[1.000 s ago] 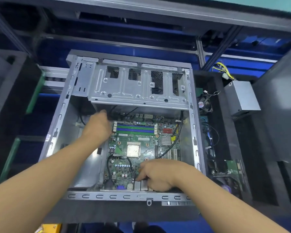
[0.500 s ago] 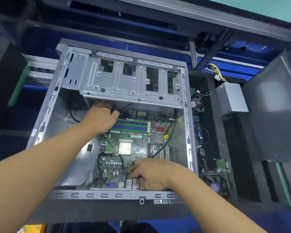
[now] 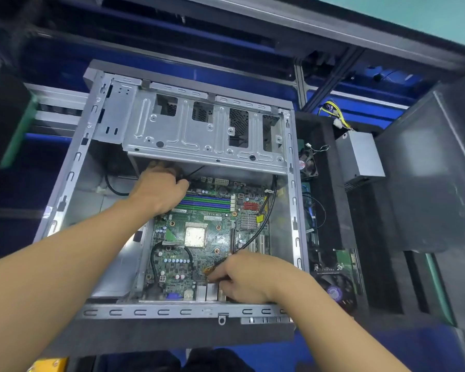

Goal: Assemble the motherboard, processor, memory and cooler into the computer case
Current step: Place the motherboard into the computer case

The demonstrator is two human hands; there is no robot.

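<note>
The green motherboard [image 3: 199,253] lies flat inside the open grey computer case [image 3: 183,312]. A square silver processor [image 3: 195,236] sits at the board's middle, and green and purple memory slots [image 3: 210,203] run along its far side. My left hand [image 3: 159,190] reaches under the drive cage [image 3: 199,130] and grips the board's far left corner; its fingertips are hidden. My right hand [image 3: 243,277] has curled fingers on the board's near right edge, by the silver rear ports. A black cable [image 3: 266,218] crosses the board toward this hand.
To the right of the case, black foam holds a small fan [image 3: 308,163], a grey power supply [image 3: 360,154] with yellow wires, a green card [image 3: 344,260] and a round cooler [image 3: 336,289]. A grey side panel [image 3: 427,189] stands further right. Another black cable [image 3: 153,261] loops over the board's left part.
My left hand has shifted right onto the board's far left corner. My right hand stays on the near edge. The camera view has tilted a little.
</note>
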